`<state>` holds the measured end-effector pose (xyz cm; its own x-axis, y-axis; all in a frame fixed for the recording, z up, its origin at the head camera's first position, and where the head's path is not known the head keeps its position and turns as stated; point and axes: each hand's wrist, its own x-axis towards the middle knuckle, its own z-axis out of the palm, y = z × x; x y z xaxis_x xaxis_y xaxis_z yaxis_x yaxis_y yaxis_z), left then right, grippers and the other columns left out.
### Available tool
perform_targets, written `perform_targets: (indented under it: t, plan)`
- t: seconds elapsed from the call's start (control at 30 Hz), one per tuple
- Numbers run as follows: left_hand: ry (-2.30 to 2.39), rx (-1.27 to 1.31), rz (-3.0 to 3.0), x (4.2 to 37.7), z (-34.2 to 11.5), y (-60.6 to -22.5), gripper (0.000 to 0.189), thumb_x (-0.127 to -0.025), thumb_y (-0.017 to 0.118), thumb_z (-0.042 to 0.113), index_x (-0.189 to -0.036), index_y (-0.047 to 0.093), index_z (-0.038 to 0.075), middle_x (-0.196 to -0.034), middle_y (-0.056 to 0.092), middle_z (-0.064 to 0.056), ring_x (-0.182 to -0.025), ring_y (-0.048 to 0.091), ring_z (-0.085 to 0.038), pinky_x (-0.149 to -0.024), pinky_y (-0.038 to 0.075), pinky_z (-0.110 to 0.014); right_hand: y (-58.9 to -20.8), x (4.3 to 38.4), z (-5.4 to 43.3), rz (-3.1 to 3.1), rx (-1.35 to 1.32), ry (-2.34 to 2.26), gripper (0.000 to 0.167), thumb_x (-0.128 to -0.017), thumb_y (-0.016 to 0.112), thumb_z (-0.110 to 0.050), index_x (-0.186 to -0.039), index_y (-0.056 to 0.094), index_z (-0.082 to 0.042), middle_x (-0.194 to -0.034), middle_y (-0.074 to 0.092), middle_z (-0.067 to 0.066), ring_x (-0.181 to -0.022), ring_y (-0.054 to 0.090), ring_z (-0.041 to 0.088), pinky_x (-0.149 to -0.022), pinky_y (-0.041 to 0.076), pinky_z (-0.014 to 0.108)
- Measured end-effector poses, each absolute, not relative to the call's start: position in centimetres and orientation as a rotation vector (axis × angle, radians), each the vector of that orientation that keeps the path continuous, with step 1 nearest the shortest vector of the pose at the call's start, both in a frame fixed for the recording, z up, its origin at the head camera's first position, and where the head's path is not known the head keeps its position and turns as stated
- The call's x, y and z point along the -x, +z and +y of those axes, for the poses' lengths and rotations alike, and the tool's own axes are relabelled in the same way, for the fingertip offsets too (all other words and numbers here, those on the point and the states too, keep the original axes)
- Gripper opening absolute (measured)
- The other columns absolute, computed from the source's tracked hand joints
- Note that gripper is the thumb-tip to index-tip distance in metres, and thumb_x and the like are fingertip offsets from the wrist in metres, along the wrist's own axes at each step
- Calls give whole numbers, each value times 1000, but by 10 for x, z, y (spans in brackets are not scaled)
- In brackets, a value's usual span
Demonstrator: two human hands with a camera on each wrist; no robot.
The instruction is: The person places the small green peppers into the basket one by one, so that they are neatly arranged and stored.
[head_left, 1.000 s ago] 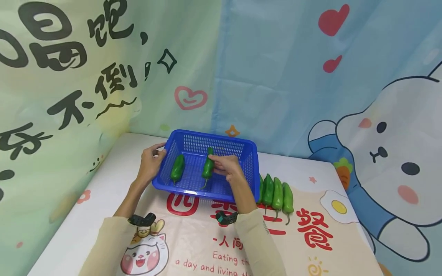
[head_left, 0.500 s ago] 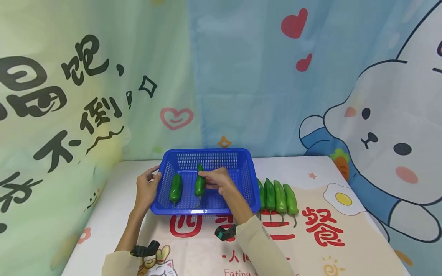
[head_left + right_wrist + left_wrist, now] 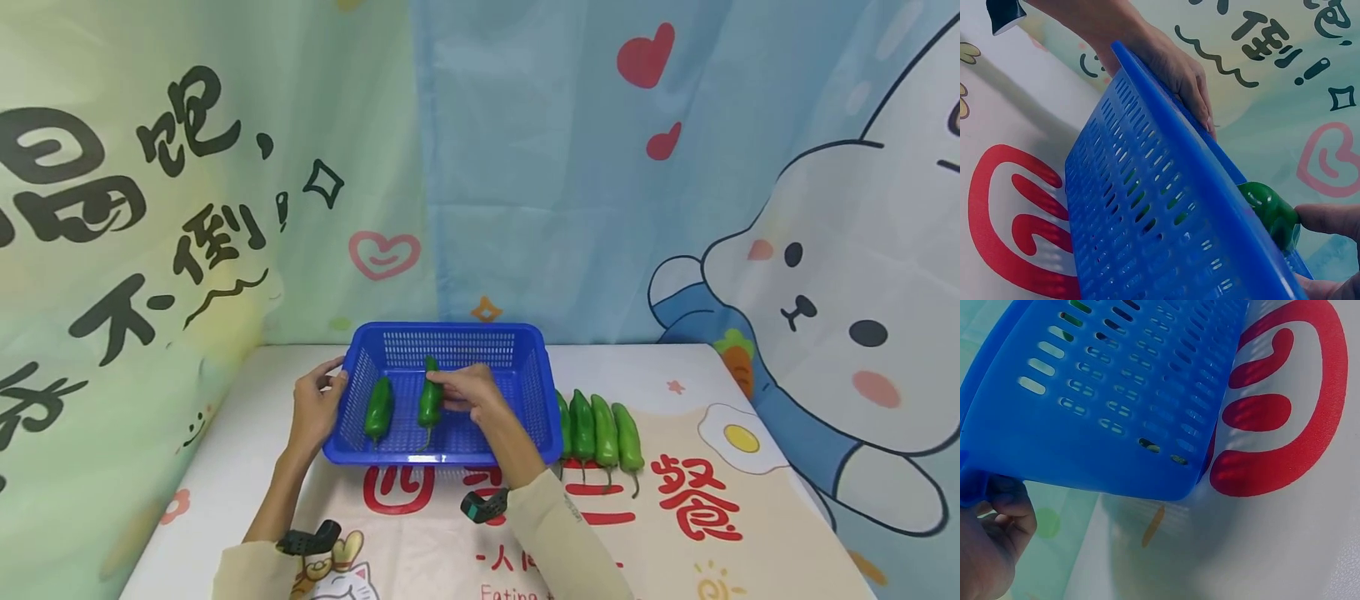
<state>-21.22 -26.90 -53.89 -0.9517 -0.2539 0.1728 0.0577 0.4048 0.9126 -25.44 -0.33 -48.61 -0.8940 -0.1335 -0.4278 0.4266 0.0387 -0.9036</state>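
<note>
A blue plastic basket (image 3: 442, 459) with slotted walls stands on the table. My left hand (image 3: 315, 408) grips its left rim, fingers (image 3: 1016, 515) curled under the edge in the left wrist view. Inside the basket, my right hand (image 3: 472, 392) pinches a green chili pepper (image 3: 430, 406) between thumb and fingers, stem toward me. That pepper's rounded end (image 3: 1270, 215) shows over the rim in the right wrist view. To its left, a second green chili pepper (image 3: 379, 408) lies apart from it along the basket's left side.
Several green chili peppers (image 3: 605, 432) lie side by side on the table just right of the basket. A printed mat (image 3: 427, 542) covers part of the white tabletop (image 3: 202, 467). A patterned cloth backdrop (image 3: 510, 250) hangs behind the table.
The view has tilted upward. My right hand has shifted the held chili pepper slightly left, closer to the one in the basket. My left hand keeps its grip on the rim.
</note>
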Motion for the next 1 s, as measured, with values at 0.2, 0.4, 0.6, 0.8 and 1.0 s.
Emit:
perform_targets:
  t: [0.2,0.4,0.6,0.8,1.0]
  plan:
    - [-1566,-167,-2358,210,-271,-536,39,-113,56,13,-147,63,-5,-99,71,-31,-61,65,-5,-56,51,-18,-483,254,-9,1917,-299,-1916,37,-93,86,-14,-118,75,11,-94,82,11,-75,74,12,-87,67,37]
    - [-1580,-170,-2374,206,-272,-539,41,-114,56,14,-149,61,-6,-100,72,-30,-64,68,-5,-58,53,-18,-483,252,-11,1910,-318,-1906,39,-93,85,-13,-120,74,12,-96,83,13,-74,74,12,-87,67,37]
    - [-1581,-136,-2361,210,-274,-539,40,-112,58,13,-147,63,-7,-98,71,-31,-60,63,-3,-56,50,-17,-482,256,-13,1907,-322,-1919,41,-92,86,-12,-122,72,13,-88,81,9,-75,74,12,-86,67,37]
    - [-1578,-147,-2365,215,-274,-538,40,-113,57,14,-148,63,-5,-101,71,-30,-66,66,-2,-60,52,-16,-480,262,-14,1908,-336,-1925,46,-92,86,-12,-127,68,13,-84,78,7,-74,74,12,-87,67,39]
    - [-1565,-148,-2384,217,-275,-537,41,-113,56,14,-149,62,-6,-101,71,-31,-67,66,-5,-60,53,-17,-479,263,-15,1904,-359,-1918,48,-92,86,-12,-129,67,13,-92,82,12,-74,74,12,-89,67,40]
